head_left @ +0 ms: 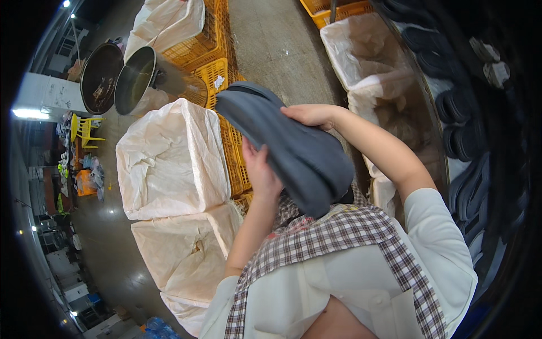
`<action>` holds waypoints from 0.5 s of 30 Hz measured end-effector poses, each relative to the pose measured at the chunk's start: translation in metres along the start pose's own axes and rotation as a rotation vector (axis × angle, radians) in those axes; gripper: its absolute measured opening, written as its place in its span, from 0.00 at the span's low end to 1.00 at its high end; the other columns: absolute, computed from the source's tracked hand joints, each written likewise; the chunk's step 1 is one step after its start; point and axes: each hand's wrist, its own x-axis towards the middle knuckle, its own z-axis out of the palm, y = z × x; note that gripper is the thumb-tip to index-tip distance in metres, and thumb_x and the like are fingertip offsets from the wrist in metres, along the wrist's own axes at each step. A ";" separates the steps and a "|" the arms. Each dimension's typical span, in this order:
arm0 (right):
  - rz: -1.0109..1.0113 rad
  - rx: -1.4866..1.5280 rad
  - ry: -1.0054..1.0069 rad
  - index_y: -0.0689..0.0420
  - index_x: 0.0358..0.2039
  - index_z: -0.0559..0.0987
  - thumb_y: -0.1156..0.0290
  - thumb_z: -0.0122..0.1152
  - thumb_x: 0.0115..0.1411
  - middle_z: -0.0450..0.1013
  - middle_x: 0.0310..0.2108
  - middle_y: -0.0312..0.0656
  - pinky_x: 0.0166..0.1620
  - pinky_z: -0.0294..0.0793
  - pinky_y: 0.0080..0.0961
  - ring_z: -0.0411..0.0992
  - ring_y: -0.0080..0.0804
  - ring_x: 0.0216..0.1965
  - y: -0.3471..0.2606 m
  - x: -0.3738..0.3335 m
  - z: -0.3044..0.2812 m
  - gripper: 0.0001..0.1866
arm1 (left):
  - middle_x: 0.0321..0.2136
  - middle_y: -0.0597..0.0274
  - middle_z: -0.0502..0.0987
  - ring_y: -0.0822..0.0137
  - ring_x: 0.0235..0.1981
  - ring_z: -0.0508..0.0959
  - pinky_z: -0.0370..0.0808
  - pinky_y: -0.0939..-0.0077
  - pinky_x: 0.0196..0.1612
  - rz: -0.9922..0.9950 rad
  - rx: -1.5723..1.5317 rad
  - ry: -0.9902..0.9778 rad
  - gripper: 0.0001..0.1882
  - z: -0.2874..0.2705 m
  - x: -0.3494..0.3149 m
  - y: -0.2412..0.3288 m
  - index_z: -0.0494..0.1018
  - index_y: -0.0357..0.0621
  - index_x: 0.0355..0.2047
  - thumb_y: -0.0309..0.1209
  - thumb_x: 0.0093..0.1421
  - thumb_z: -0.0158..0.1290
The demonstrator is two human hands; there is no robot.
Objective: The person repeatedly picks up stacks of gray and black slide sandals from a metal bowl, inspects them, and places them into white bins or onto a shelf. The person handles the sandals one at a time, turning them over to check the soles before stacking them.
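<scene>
Between my two hands, in front of my chest, is a small stack of dark grey shoe soles [288,138]. They lie slanted, one end to the far left and the other close to my apron. My left hand [262,172] is closed on the near left edge, fingers partly beneath the soles. On the opposite edge my right hand [310,114] grips them, thumb on the upper face and the other fingers partly hidden. How many soles are stacked is hard to tell.
Lined bins [169,161] stand in a row at my left beside yellow plastic crates [217,73]. Two dark round barrels [135,79] are farther off. More lined bins [361,53] stand at right, near a rack of dark soles [454,107]. Concrete floor [276,42] runs between the rows.
</scene>
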 end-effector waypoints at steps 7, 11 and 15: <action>0.149 -0.011 -0.215 0.56 0.62 0.56 0.46 0.33 0.65 0.60 0.58 0.46 0.56 0.65 0.32 0.63 0.32 0.56 -0.005 0.071 -0.005 0.33 | 0.52 0.54 0.63 0.63 0.53 0.65 0.62 0.68 0.57 0.019 0.619 -0.064 0.52 -0.064 0.083 0.106 0.38 0.41 0.63 0.24 0.46 0.61; 0.189 -0.207 -0.319 0.55 0.63 0.53 0.42 0.32 0.63 0.56 0.61 0.47 0.60 0.59 0.32 0.59 0.34 0.59 -0.030 0.106 0.016 0.36 | 0.47 0.64 0.70 0.70 0.45 0.70 0.68 0.76 0.47 -0.370 0.811 -0.455 0.41 -0.108 0.139 0.194 0.55 0.46 0.61 0.31 0.49 0.62; 0.273 -0.205 -0.399 0.56 0.64 0.51 0.41 0.30 0.63 0.53 0.62 0.49 0.61 0.55 0.32 0.54 0.36 0.61 -0.056 0.135 0.022 0.38 | 0.47 0.66 0.71 0.72 0.47 0.69 0.69 0.75 0.47 -0.570 0.857 -0.630 0.35 -0.139 0.166 0.213 0.59 0.45 0.58 0.32 0.50 0.61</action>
